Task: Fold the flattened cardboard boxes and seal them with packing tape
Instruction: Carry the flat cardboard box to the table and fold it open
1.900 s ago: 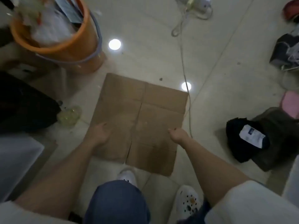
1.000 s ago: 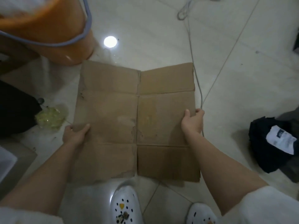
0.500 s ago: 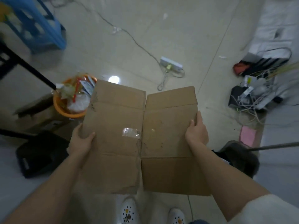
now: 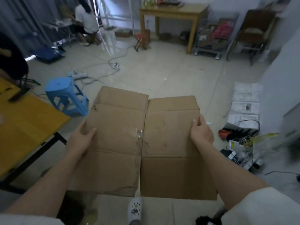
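A flattened cardboard box is held up off the floor in front of the person, filling the middle of the view, its face turned toward the camera and its creases and centre seam plain to see. The left hand grips the box's edge at about nine o'clock, thumb laid across the front face and the other fingers behind the board, out of sight. The right hand grips the opposite edge at about three o'clock, thumb on the front and fingers wrapped round the side. A scrap of clear tape sticks to the board near its centre, just left of the seam. The bottom left flap is frayed along its lower edge. Below the box, at six o'clock, one white shoe shows on the floor. At nine o'clock stands a yellow counter with dark legs, and beyond it, at ten o'clock, a blue plastic stool. Cables and a power strip trail over the floor at eleven o'clock. At twelve o'clock a wooden counter stands by the far wall, with what may be rolls of tape on top, though they are too small and blurred to be sure. A second person sits at eleven o'clock in the far corner. At three o'clock a heap of wires and papers lies along the wall.
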